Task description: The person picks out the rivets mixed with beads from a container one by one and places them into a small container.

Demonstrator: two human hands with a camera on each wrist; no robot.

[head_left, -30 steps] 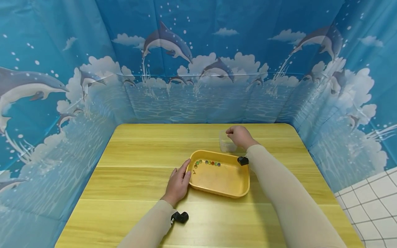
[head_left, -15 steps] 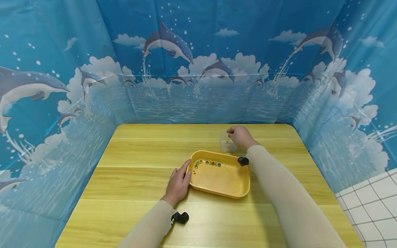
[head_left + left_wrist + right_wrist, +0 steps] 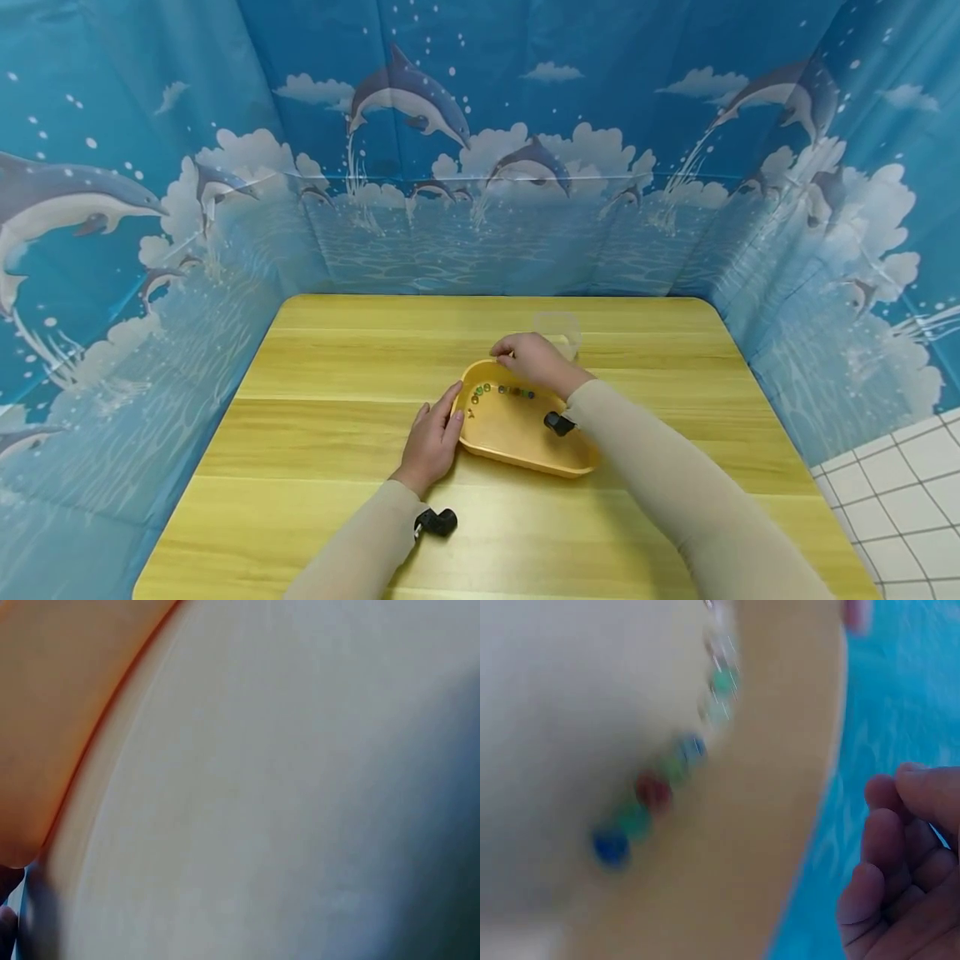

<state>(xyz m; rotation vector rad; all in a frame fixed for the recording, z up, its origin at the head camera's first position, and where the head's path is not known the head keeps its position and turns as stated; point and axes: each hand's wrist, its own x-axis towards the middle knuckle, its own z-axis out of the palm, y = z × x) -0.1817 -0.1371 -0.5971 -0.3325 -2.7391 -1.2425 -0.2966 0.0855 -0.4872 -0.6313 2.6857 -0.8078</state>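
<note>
Touching the tray [image 3: 517, 433], left fingers [image 3: 448, 398] lie straight; right fingers [image 3: 885, 836] curl, any hold unclear.

dolphin-print blue curtain [image 3: 435, 250] | yellow wood-grain table [image 3: 337, 358] | white tiles [image 3: 896, 496]

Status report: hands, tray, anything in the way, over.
Left hand touching yellow tray at left end. Right hand near tray's far side, grip contents unclear. Coloured balls inside tray. Right sleeve hides part of tray.
</note>
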